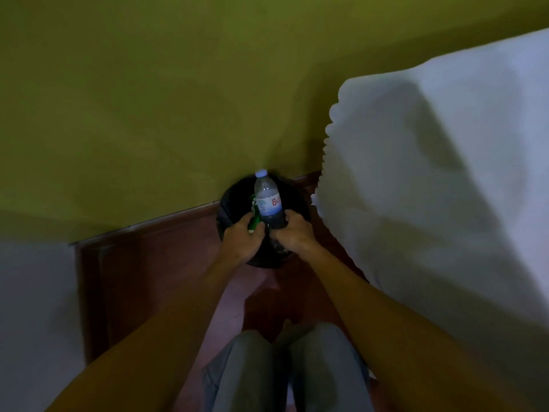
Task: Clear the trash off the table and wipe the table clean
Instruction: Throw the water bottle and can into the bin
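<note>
A clear plastic water bottle [267,200] with a pale cap and a white label stands upright over a round black bin [230,208] lined with a dark bag, on the floor against the wall. My right hand [292,233] grips the bottle's lower part. My left hand [243,237] holds a small green wrapper [255,220] just left of the bottle, above the bin's opening. The bin's inside is dark and mostly hidden by both hands.
A white bed sheet [430,188] hangs close on the right of the bin. The yellow-green wall [148,99] with a dark wooden skirting board [163,224] runs behind it. A white surface [32,307] fills the lower left. My grey-trousered knees [282,367] are over the reddish floor.
</note>
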A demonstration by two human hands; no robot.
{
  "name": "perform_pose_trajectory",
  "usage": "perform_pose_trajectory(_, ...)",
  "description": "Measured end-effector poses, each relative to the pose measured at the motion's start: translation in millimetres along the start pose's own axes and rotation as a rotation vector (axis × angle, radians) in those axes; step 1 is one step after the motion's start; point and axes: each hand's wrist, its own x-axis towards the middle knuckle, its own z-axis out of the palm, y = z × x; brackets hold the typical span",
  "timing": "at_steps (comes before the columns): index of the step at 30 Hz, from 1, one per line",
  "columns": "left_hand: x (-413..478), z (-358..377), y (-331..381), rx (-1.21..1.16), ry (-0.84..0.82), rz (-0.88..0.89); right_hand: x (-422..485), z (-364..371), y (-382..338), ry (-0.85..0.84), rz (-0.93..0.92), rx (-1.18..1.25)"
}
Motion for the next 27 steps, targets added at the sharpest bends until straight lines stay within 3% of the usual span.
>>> perform_pose_trajectory(7, -26, -29, 7, 0.085, -0.05, 0.129, -35, -11, 2, 0.011, 0.042, -0.023)
perform_pose_trajectory(16, -162, -95, 89, 0.101, -0.038, 0.308, -188, -75, -61, 0.076, -0.033, 0.03)
perform_pose_trajectory(27, -275, -125, 179, -0.039, -0.143, 0.472, -357, -153, -76, 0.351, -0.075, 0.24)
